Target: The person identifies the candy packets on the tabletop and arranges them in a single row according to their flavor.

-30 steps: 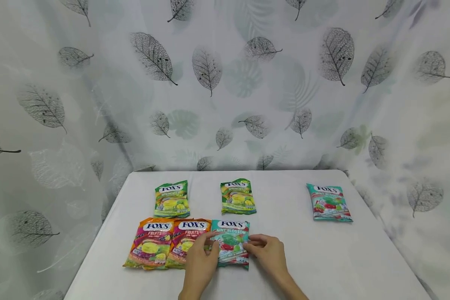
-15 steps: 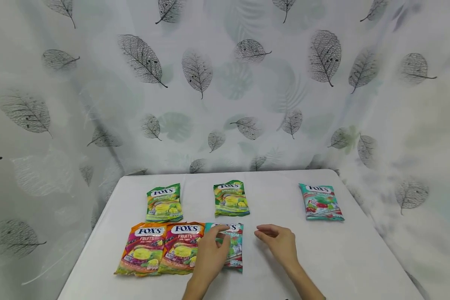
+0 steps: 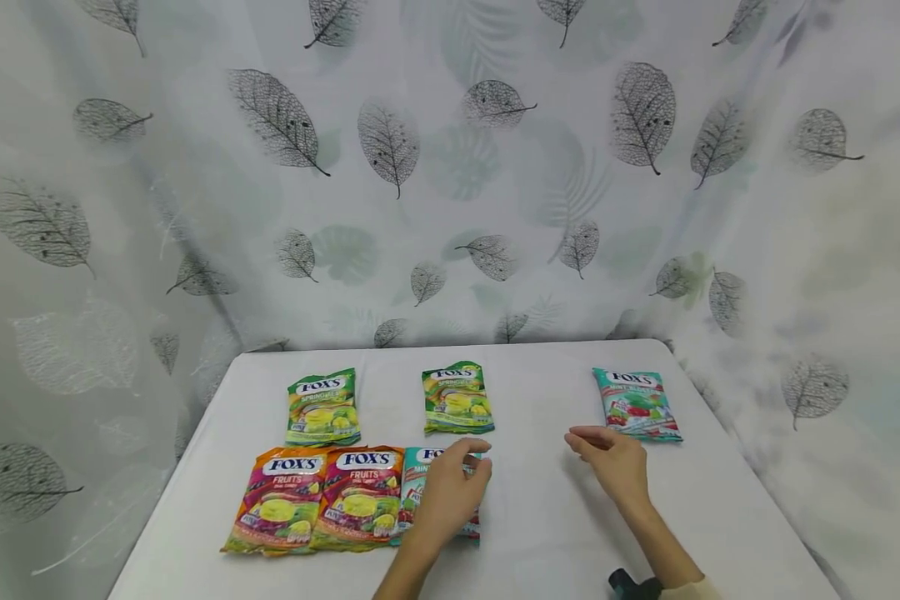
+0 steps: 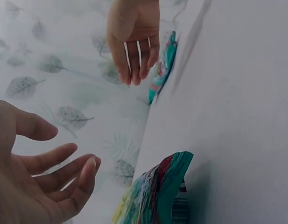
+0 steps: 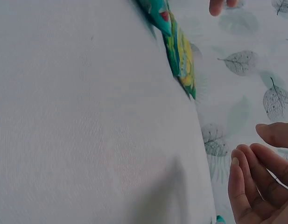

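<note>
Several Fox's candy packets lie on a white table point(image 3: 555, 517). My left hand point(image 3: 461, 475) hovers with loosely curved fingers over the front teal mint packet point(image 3: 416, 479), covering most of it; the left wrist view shows the hand point(image 4: 64, 172) holding nothing beside that packet point(image 4: 158, 196). My right hand point(image 3: 596, 443) is open above the table, just short of a second teal packet point(image 3: 636, 406) at the back right. In the right wrist view its fingers point(image 5: 256, 177) are relaxed and hold nothing.
Two orange fruit packets point(image 3: 277, 500) point(image 3: 360, 498) lie left of the front teal one. Two green packets point(image 3: 322, 408) point(image 3: 457, 398) sit in the back row. A leaf-print curtain point(image 3: 450, 167) hangs behind and beside the table. The table's right edge is near the far teal packet.
My right hand let go of the front teal packet and moved right and away toward the far teal packet. My left hand stayed over the front packet.
</note>
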`<state>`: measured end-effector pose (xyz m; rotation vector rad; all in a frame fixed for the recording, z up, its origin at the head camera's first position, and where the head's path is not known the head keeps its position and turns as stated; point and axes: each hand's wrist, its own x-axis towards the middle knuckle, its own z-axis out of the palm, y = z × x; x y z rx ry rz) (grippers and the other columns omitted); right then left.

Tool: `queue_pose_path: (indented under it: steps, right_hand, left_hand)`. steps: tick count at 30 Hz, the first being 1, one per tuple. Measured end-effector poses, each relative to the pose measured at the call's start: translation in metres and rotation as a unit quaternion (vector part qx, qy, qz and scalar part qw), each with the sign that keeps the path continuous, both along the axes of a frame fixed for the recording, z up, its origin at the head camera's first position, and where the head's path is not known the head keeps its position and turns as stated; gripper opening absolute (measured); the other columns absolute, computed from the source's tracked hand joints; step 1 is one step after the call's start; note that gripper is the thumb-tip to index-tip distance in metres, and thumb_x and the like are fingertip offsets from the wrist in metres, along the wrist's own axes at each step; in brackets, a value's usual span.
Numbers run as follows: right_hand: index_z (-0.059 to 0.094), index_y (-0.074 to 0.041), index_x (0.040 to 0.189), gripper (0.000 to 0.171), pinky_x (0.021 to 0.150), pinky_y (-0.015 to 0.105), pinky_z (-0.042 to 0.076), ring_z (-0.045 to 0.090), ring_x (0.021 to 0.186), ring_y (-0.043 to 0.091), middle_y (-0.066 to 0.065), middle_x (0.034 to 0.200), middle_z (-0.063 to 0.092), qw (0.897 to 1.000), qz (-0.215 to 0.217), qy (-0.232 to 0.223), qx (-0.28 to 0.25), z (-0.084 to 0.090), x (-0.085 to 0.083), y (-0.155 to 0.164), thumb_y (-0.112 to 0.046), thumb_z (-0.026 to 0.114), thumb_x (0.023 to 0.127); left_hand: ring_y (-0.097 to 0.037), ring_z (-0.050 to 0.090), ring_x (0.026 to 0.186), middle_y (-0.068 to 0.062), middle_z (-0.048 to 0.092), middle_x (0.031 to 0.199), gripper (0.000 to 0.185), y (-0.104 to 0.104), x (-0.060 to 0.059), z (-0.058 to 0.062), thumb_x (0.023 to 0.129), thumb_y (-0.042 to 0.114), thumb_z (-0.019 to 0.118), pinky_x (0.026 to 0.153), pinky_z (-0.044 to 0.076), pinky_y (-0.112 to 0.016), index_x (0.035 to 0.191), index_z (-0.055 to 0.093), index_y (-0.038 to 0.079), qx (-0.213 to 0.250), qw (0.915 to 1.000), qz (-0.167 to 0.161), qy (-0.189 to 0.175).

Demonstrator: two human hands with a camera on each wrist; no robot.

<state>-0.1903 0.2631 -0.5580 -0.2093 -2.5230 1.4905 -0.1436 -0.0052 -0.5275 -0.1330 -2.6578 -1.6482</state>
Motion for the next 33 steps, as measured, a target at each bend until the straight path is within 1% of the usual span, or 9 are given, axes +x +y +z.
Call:
queue_pose_path:
  steps: [3, 7, 10, 15, 20, 24, 26, 29, 33]
  right_hand:
    - [0.083, -0.01, 0.105, 0.026, 0.063, 0.022, 0.055, 0.075, 0.083, 0.022, 0.007, 0.095, 0.08, 0.999, -0.013, 0.01, 0.033, 0.002, 0.0, 0.011, -0.032, 0.083, 0.091]
    - [0.083, -0.012, 0.105, 0.027, 0.062, 0.022, 0.053, 0.072, 0.083, 0.016, 0.005, 0.095, 0.08, 0.997, -0.028, 0.028, 0.072, 0.0, -0.001, 0.022, -0.035, 0.083, 0.091]
    - [0.084, -0.013, 0.105, 0.028, 0.062, 0.022, 0.051, 0.072, 0.084, 0.017, 0.006, 0.094, 0.08, 0.994, -0.042, 0.038, 0.09, -0.003, -0.004, 0.031, -0.037, 0.083, 0.09]
    - [0.084, -0.013, 0.105, 0.028, 0.065, 0.024, 0.045, 0.073, 0.091, 0.026, 0.006, 0.092, 0.08, 0.989, -0.08, 0.05, 0.113, -0.007, -0.01, 0.05, -0.036, 0.085, 0.089]
    - [0.084, -0.013, 0.106, 0.026, 0.066, 0.028, 0.043, 0.072, 0.095, 0.032, 0.009, 0.095, 0.08, 0.985, -0.107, 0.061, 0.123, -0.008, -0.014, 0.069, -0.033, 0.085, 0.089]
    - [0.083, -0.011, 0.11, 0.03, 0.072, 0.035, 0.044, 0.07, 0.101, 0.036, 0.013, 0.1, 0.08, 0.986, -0.113, 0.045, 0.116, -0.009, -0.016, 0.079, -0.035, 0.082, 0.091]
    - [0.082, -0.008, 0.112, 0.033, 0.076, 0.04, 0.045, 0.069, 0.105, 0.039, 0.016, 0.102, 0.079, 0.986, -0.116, 0.037, 0.112, -0.009, -0.018, 0.083, -0.035, 0.081, 0.092]
    - [0.08, -0.006, 0.115, 0.036, 0.082, 0.046, 0.046, 0.069, 0.106, 0.041, 0.019, 0.102, 0.078, 0.985, -0.13, 0.029, 0.105, -0.01, -0.021, 0.09, -0.034, 0.08, 0.093]
    - [0.078, -0.004, 0.118, 0.039, 0.089, 0.052, 0.046, 0.067, 0.11, 0.042, 0.021, 0.107, 0.077, 0.983, -0.152, 0.024, 0.102, -0.013, -0.026, 0.101, -0.032, 0.081, 0.092]
  left_hand:
    - [-0.007, 0.064, 0.088, 0.005, 0.072, 0.111, 0.022, 0.012, -0.003, -0.001, 0.101, 0.024, 0.066, 0.074, 0.054, -0.029, 0.12, 0.074, 0.018, 0.001, 0.9999, -0.01, 0.005]
    - [-0.008, 0.066, 0.084, 0.001, 0.073, 0.113, 0.022, 0.027, -0.006, -0.005, 0.099, 0.02, 0.066, 0.072, 0.054, -0.027, 0.12, 0.074, 0.015, 0.004, 0.9995, -0.028, 0.016]
    - [-0.007, 0.065, 0.085, -0.002, 0.074, 0.113, 0.021, 0.038, -0.009, -0.01, 0.099, 0.02, 0.066, 0.072, 0.054, -0.027, 0.119, 0.074, 0.016, 0.005, 0.9991, -0.039, 0.018]
    - [-0.008, 0.068, 0.09, -0.003, 0.075, 0.112, 0.019, 0.058, -0.015, -0.017, 0.098, 0.019, 0.067, 0.073, 0.055, -0.026, 0.115, 0.074, 0.015, 0.021, 0.9983, -0.048, 0.025]
    - [-0.005, 0.067, 0.092, 0.002, 0.074, 0.112, 0.02, 0.081, -0.018, -0.02, 0.097, 0.019, 0.067, 0.073, 0.054, -0.023, 0.116, 0.074, 0.015, 0.031, 0.9973, -0.062, 0.025]
    - [-0.003, 0.066, 0.094, 0.005, 0.073, 0.112, 0.021, 0.097, -0.021, -0.019, 0.097, 0.02, 0.067, 0.074, 0.053, -0.024, 0.116, 0.073, 0.015, 0.03, 0.9962, -0.078, 0.023]
    - [-0.003, 0.065, 0.094, 0.003, 0.073, 0.113, 0.022, 0.104, -0.024, -0.018, 0.096, 0.021, 0.067, 0.074, 0.053, -0.024, 0.116, 0.073, 0.015, 0.03, 0.996, -0.082, 0.021]
    - [-0.003, 0.065, 0.093, 0.001, 0.073, 0.114, 0.022, 0.116, -0.029, -0.02, 0.096, 0.02, 0.067, 0.072, 0.053, -0.024, 0.116, 0.073, 0.014, 0.036, 0.9958, -0.085, 0.007]
    - [-0.003, 0.067, 0.09, -0.003, 0.074, 0.114, 0.026, 0.131, -0.037, -0.026, 0.094, 0.018, 0.067, 0.071, 0.054, -0.026, 0.118, 0.073, 0.01, 0.045, 0.9956, -0.08, -0.02]
